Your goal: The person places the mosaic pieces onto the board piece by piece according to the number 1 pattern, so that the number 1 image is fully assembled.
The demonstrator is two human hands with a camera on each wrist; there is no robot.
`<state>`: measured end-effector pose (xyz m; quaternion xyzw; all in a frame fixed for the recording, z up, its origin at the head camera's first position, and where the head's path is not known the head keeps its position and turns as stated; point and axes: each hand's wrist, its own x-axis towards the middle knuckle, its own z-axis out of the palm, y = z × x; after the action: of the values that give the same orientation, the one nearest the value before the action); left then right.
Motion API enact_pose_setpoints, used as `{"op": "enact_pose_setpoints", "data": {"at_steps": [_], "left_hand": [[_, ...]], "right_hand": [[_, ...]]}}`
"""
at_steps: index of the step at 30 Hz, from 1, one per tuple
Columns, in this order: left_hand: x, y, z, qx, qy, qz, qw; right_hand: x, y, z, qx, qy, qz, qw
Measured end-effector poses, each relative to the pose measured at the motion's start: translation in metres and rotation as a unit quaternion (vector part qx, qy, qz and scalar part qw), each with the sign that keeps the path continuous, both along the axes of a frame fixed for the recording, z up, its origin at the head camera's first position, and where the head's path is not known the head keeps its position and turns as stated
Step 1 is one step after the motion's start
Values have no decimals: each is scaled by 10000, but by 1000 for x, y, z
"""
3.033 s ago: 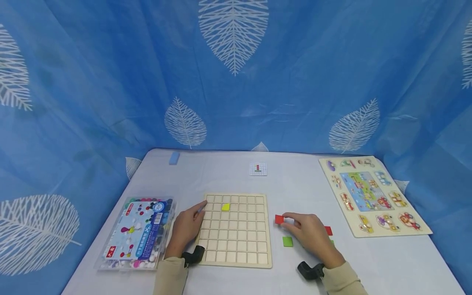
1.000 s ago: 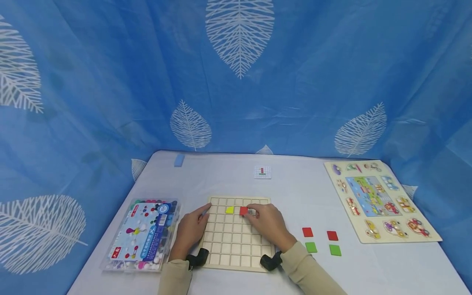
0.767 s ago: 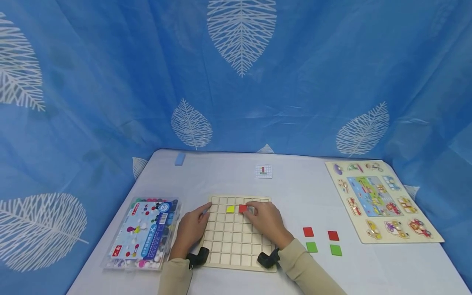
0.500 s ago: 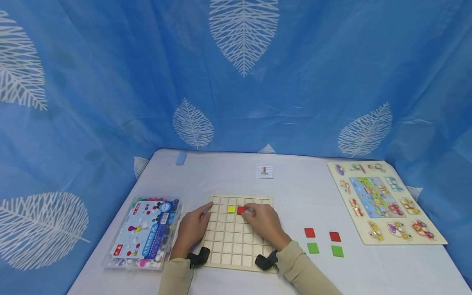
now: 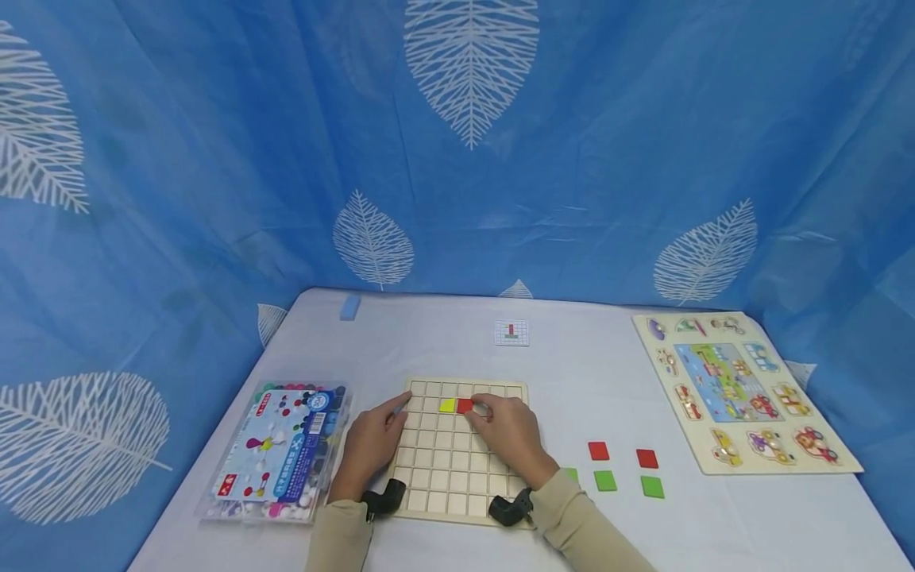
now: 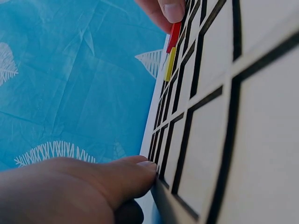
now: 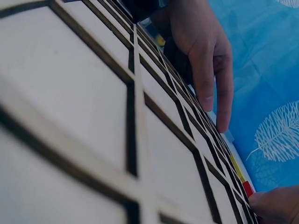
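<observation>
A wooden grid board (image 5: 443, 459) lies on the white table. A yellow square tile (image 5: 446, 405) sits in one of its cells near the top. Against that tile's right side is a red square tile (image 5: 465, 406), pinched by the thumb and finger of my right hand (image 5: 509, 429). In the left wrist view the red tile (image 6: 174, 37) stands slightly proud of the grid beside the yellow one. My left hand (image 5: 372, 443) rests along the board's left edge, index finger stretched to the upper corner and thumb (image 6: 135, 173) against the side.
Red tiles (image 5: 598, 451) and green tiles (image 5: 605, 481) lie right of the board, one green partly behind my right sleeve. A clear box of coloured balls (image 5: 275, 445) stands left. A patterned card (image 5: 511, 333), blue block (image 5: 349, 307) and picture puzzle (image 5: 743, 389) lie farther back.
My right hand has carried the red tile from right of the board leftward onto the grid, up against the yellow tile. The left hand has stayed at the board's edge.
</observation>
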<state>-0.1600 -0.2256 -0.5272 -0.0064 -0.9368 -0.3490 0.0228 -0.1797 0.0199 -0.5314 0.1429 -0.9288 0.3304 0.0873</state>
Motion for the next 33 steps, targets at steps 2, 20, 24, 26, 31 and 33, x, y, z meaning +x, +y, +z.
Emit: {"op": "enact_pose_setpoints", "data": {"at_steps": [2, 20, 24, 26, 31, 33], "left_hand": [[-1, 0, 0, 11, -54, 11, 10000], [0, 1, 2, 55, 19, -51, 10000], [0, 2, 2, 35, 28, -82, 10000], [0, 2, 2, 36, 27, -56, 10000], [2, 2, 2, 48, 54, -16, 10000], [2, 1, 1, 48, 72, -15, 10000]], "right_hand": [[0, 0, 0, 6, -1, -22, 10000], [1, 1, -3, -33, 128, -38, 9999], [1, 2, -2, -78, 107, -43, 9999], [1, 2, -1, -106, 91, -19, 9999], [2, 3, 0, -195, -31, 70, 9998], [3, 4, 0, -248, -47, 114, 9996]]}}
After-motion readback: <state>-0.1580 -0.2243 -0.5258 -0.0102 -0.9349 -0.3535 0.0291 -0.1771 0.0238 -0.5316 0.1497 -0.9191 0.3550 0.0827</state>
